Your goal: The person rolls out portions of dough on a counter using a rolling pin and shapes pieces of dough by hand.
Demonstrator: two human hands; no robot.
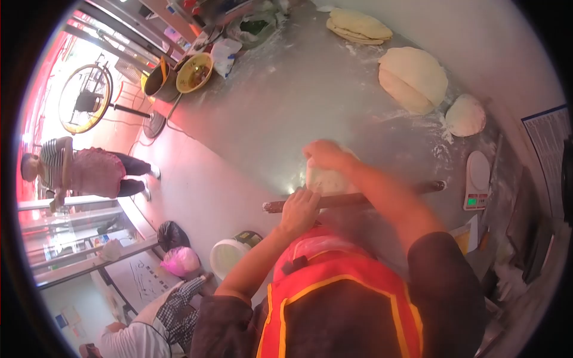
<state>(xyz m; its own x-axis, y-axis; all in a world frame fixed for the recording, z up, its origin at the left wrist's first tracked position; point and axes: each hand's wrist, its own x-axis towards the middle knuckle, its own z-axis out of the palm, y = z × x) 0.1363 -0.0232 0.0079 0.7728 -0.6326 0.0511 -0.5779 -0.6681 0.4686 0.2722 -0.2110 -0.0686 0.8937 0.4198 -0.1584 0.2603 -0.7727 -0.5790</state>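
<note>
A pale, flattened piece of dough lies on the grey worktop in front of me. My right hand is closed over its far left corner, fingers curled down onto it. At the near left corner, my left hand has its bent fingers together on the dough's edge; the fingertips are partly hidden. A dark wooden rolling pin lies crosswise between the dough and my red apron. My left hand covers part of the pin near its left end, and my right forearm crosses above it.
Larger dough pieces, folded dough and a round lump sit along the wall. A digital scale is at right. A yellow bowl stands at the far left edge. A white bucket and two people are beyond the worktop.
</note>
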